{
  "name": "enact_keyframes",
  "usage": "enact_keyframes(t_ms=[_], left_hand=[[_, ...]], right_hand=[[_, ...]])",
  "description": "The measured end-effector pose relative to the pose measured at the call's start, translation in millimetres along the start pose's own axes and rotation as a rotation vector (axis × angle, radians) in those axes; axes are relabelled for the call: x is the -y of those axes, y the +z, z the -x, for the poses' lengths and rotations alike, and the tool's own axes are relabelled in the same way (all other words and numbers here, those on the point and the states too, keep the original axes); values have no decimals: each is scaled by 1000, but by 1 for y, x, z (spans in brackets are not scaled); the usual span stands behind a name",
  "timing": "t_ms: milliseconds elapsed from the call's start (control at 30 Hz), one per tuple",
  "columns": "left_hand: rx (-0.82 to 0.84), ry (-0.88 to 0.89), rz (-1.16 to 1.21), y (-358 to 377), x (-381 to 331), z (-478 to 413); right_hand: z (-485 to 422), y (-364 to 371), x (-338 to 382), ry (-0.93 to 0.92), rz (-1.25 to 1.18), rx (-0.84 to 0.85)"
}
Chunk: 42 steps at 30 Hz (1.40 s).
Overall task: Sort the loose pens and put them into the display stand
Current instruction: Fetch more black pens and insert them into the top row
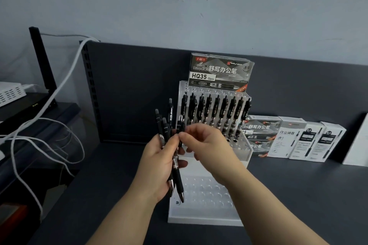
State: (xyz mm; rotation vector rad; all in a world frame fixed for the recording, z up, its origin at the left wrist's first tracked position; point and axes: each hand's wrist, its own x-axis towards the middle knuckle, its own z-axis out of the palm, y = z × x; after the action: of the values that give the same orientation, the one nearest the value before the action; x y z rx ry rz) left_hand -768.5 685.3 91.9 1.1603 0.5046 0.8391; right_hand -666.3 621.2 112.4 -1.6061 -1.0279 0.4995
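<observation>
Left hand (pixel 159 157) grips the pen bundle (pixel 175 175); right hand (pixel 205 141) pinches one pen (pixel 180 125): draw it straight out, then seat it tip-down in the display stand (pixel 209 193).

Only hands and forearms of person in view. Left hand (pixel 159 157) bare, fingers slender. Right hand (pixel 207 145) bare, same build. Left forearm (pixel 119 215) and right forearm (pixel 268 205) bare along whole visible length, down to lower frame edge. Wrists bare.
</observation>
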Motion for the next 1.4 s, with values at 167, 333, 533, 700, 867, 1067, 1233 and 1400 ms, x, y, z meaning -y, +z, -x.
enact_keyframes(t_ms=[167,333,533,700,867,1067,1233,1400], left_hand=[[-12,36,-3,5,2,0],[-17,7,97,9,2,0],[-83,56,74,12,4,-5],[-121,70,11,6,3,-9],[-107,67,7,9,2,-8],[-107,53,130,11,1,-8],[-107,75,118,16,2,-5],[-121,108,69,21,3,-2]], right_hand=[[4,-5,-3,36,-117,84],[8,-4,-4,7,-27,48],[-2,-27,12,-93,-136,-176],[-25,-58,9,-220,43,-463],[-33,-49,-10,-162,334,-370],[-35,-42,-16,-153,540,-306],[-36,-38,-16,-169,661,-273],[-36,-41,-18,-136,755,-248]])
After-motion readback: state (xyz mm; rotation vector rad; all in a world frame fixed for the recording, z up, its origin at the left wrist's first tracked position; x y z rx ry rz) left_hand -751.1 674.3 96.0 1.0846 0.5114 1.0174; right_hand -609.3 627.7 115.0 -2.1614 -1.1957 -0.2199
